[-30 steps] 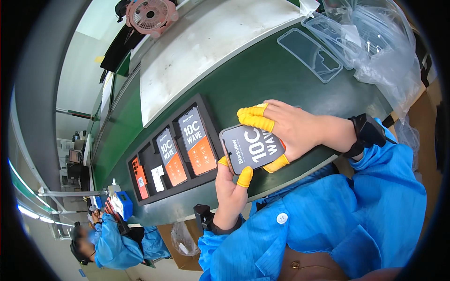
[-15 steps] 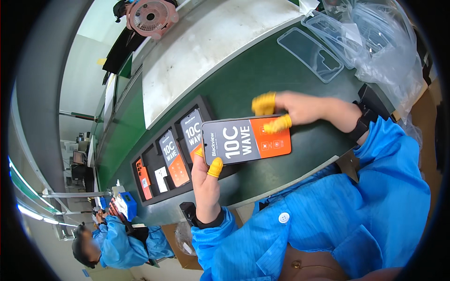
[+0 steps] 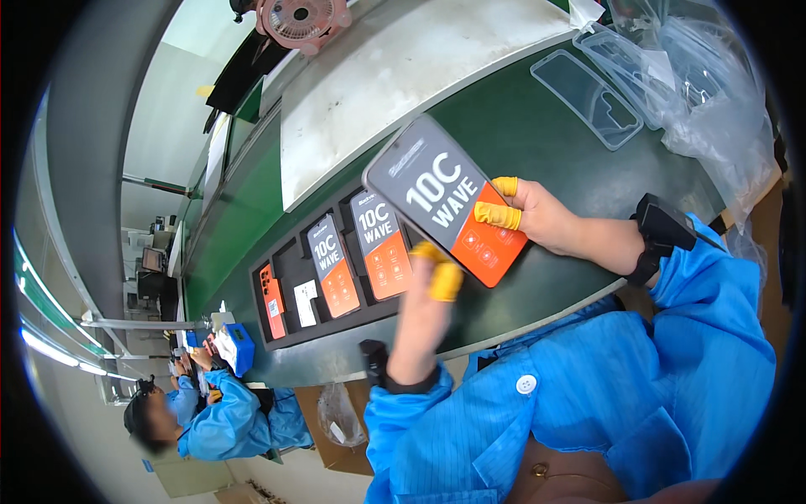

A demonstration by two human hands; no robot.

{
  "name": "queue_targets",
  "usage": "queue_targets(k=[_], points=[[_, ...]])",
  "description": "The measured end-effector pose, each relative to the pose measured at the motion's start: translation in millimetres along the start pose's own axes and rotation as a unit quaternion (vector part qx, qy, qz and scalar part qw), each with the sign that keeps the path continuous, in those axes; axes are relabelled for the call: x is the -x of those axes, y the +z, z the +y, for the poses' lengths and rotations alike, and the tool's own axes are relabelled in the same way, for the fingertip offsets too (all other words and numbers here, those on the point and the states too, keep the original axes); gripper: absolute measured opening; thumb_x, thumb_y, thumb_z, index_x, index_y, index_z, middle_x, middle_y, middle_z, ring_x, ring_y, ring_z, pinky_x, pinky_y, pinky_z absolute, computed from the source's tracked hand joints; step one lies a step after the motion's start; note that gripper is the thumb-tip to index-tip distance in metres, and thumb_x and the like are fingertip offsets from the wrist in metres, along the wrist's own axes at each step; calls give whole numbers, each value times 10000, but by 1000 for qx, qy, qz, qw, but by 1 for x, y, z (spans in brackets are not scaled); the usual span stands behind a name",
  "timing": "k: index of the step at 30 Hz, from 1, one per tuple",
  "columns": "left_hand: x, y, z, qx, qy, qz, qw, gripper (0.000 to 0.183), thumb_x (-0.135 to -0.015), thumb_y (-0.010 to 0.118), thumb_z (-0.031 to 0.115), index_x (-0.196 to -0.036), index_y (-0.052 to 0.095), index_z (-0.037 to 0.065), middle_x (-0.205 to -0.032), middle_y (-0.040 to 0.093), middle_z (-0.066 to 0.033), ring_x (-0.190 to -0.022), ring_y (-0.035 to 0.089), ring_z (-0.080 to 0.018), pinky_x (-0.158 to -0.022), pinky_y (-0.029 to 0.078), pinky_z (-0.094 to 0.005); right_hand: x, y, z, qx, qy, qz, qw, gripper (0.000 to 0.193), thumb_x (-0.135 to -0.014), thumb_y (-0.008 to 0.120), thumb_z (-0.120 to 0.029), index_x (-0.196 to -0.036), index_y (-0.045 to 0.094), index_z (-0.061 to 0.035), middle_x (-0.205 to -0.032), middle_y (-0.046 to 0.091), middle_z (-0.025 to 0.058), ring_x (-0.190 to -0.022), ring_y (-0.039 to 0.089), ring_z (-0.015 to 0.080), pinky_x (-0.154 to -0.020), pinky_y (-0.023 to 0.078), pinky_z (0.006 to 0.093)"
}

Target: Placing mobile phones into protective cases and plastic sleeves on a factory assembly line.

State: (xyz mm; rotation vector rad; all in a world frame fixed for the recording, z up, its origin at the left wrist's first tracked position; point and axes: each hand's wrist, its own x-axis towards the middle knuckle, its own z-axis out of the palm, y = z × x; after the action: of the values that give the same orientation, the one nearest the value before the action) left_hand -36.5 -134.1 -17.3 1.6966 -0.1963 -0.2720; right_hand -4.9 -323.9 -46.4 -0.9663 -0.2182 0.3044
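Green bench (image 3: 495, 118) w/ 1 blk tray (image 3: 291, 262). Just right of tray, 1 grey/orange phone (image 3: 445, 197) held tilted; 2 matching phones (image 3: 333, 265) in tray. R hand (image 3: 546, 223) pinches lower half, thumb in front. L hand (image 3: 426, 307) blurred near bottom edge, can't tell openness/contact. Min. 4 yellow finger cots (image 3: 497, 216).

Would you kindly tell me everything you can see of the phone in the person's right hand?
The phone is a flat slab with rounded corners and a thin dark edge. Its smooth-looking front is grey above and orange below, with large pale lettering and small line icons; its back is hidden. It is held slantwise over the green table, top end toward upper left. The right hand grips its right edge; whether the blurred left hand touches it is unclear.
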Motion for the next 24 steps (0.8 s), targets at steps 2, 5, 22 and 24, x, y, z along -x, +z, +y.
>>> queue_targets(k=[2, 5, 22, 24], points=[[-3, 25, -8, 17, 63, -33, 997, 320, -828, 510, 119, -1107, 429, -15, -983, 538, -72, -889, 490, -112, -776, 385, -242, 2, 3, -1, 23, -14, -2, 1000, 265, -790, 590, -148, -1006, 506, -20, -936, 579, 43, -862, 535, 82, -758, 437, 228], [-6, 37, -20, -12, 78, 19, 997, 284, -818, 520, 105, -1066, 466, -23, -931, 584, -80, -843, 526, -112, -737, 412, -247, 5, 3, -3, 43, -34, 7, 998, 285, -779, 603, -139, -1014, 496, -19, -960, 569, 38, -873, 528, 82, -771, 432, 230], [-8, 38, -12, -288, 60, 73, 953, 205, -740, 546, 59, -926, 486, -3, -764, 576, -179, -731, 566, -328, -629, 443, -387, 8, 5, 8, 87, -67, 84, 990, 264, -767, 604, -92, -998, 499, -18, -943, 571, 59, -861, 548, 118, -761, 443, 260], [0, 10, 6, -368, 113, 108, 917, 192, -770, 556, 86, -931, 507, -6, -806, 588, -122, -754, 588, -227, -644, 453, -316, 5, 2, 3, 85, -52, 78, 992, 269, -768, 602, -90, -1004, 495, -17, -945, 571, 59, -860, 550, 120, -761, 445, 260]])
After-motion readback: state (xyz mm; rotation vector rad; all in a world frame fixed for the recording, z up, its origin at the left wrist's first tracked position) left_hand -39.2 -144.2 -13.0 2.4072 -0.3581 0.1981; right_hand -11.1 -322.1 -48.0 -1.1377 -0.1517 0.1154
